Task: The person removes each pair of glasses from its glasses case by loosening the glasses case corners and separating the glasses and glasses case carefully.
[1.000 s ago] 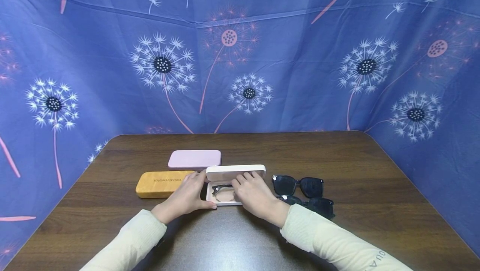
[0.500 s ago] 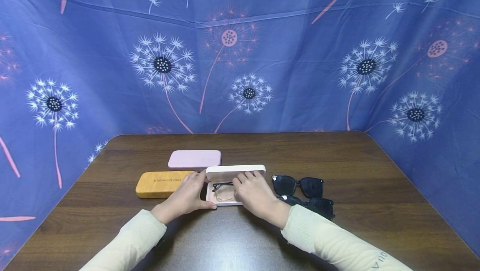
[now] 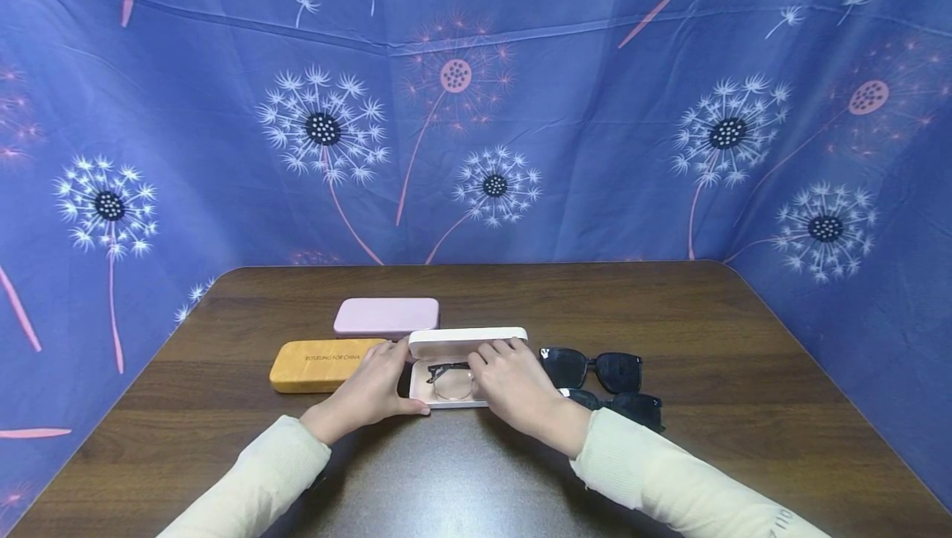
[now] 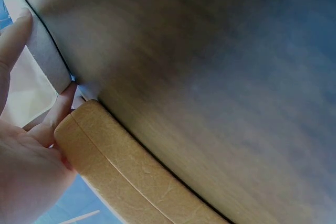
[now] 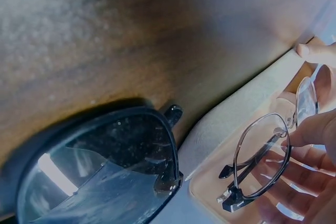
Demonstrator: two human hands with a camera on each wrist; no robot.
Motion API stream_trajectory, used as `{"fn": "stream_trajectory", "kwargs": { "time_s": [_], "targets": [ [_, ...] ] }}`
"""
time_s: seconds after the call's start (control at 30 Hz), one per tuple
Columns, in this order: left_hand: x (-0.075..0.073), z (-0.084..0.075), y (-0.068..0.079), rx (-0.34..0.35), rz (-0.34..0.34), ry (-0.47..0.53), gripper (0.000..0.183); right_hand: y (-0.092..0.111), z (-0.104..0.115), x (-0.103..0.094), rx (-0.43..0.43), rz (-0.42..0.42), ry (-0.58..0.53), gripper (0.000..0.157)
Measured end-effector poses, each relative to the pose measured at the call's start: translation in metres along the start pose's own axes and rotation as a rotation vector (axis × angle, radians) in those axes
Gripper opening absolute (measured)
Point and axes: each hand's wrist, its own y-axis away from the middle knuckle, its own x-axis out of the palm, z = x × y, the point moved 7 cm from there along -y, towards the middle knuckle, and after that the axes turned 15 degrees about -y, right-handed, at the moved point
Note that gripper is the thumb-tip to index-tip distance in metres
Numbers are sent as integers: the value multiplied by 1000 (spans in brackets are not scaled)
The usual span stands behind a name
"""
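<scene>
A white glasses case point(image 3: 468, 334) with a pale lining lies open mid-table. My left hand point(image 3: 369, 387) holds its left end, thumb at the front corner and fingers towards the back; the left wrist view shows the hand point(image 4: 31, 166) spanning the case's end wall point(image 4: 47, 51). Inside the case is a pair of eyeglasses point(image 3: 449, 367) with thin rims and dark temples. My right hand point(image 3: 513, 381) reaches in and pinches them near the bridge, as the right wrist view shows on the eyeglasses point(image 5: 239, 156). In the head view this hand hides part of the eyeglasses.
A yellow case point(image 3: 312, 366) with lettering sits against my left hand's side. Behind it is a pink case point(image 3: 387, 316). Two pairs of dark sunglasses lie right of the white case, the rear sunglasses point(image 3: 565, 368) and the front sunglasses point(image 3: 640, 411), close to my right wrist.
My right hand has shifted slightly right, and the eyeglasses have moved right inside the case with it. The left hand and the white case stay where they were.
</scene>
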Motion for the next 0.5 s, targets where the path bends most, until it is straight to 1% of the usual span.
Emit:
{"fn": "stream_trajectory", "kwargs": {
  "time_s": [0.17,0.33,0.5],
  "targets": [
    [0,0,0,-4,8,14,87,4,2,-3,-17,11,15,23],
    [-1,0,0,7,-8,11,88,8,5,-7,-33,9,32,15],
    [-1,0,0,16,-17,8,87,13,9,-8,-54,34,36,13]
  ]
}}
